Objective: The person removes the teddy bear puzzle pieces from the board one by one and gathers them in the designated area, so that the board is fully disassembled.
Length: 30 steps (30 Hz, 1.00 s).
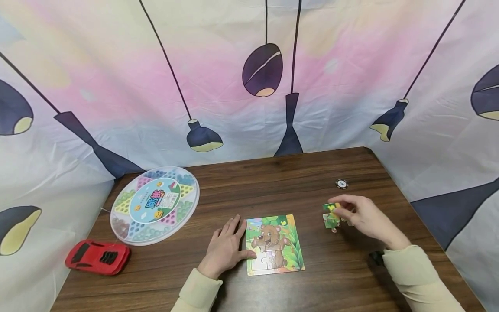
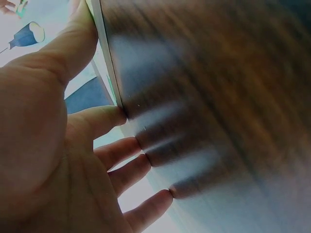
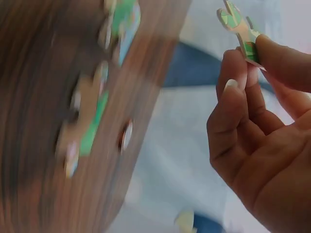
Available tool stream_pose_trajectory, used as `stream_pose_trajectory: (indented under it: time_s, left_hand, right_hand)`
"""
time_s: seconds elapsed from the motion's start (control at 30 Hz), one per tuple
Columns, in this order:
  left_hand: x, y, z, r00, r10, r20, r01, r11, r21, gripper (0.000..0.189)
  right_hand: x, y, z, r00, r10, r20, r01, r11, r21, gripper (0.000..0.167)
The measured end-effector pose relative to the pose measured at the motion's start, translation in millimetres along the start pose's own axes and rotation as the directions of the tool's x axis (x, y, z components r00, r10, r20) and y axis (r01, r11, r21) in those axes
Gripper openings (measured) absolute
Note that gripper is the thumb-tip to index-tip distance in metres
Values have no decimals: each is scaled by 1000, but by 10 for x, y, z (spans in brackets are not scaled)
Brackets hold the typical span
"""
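Note:
A bear jigsaw puzzle (image 1: 273, 242) lies in its square frame on the table, part of its lower left showing pale. My left hand (image 1: 227, 248) rests at its left edge, thumb laid over the frame and the other fingers spread with their tips on the table. To the right of the puzzle, my right hand (image 1: 360, 216) pinches a green jigsaw piece (image 3: 243, 29) between thumb and fingertips, raised over the table in the right wrist view. Below that hand, loose jigsaw pieces (image 1: 331, 222) lie on the wood, partly hidden by the fingers.
A round Chinese checkers set (image 1: 156, 203) lies at the back left of the wooden table (image 1: 249, 186). In front of it is a red toy car (image 1: 97, 257). A black-and-white poker chip (image 1: 341, 184) lies beyond my right hand. A printed cloth hangs behind the table.

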<state>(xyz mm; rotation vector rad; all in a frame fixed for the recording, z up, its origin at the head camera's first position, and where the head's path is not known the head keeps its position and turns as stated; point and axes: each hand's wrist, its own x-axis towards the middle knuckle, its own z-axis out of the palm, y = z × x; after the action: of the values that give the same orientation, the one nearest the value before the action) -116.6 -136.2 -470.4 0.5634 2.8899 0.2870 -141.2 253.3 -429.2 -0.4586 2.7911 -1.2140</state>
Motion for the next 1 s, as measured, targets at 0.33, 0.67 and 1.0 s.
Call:
stream_pose_trajectory:
  time_s: [0.33, 0.67, 1.0]
  left_hand:
    - [2, 2, -19, 1000, 3, -1, -3, 1000, -2, 96]
    - [-2, -7, 1, 1000, 2, 5, -2, 1000, -6, 96]
    - [-2, -12, 7, 1000, 15, -10, -15, 1000, 7, 96]
  right_hand:
    - [-264, 317, -510, 963, 158, -220, -185, 977, -105, 40]
    - [-432, 705, -631, 955, 248, -161, -267, 958, -108, 36]
    - [-436, 911, -539, 945, 300, -131, -309, 950, -53, 36]
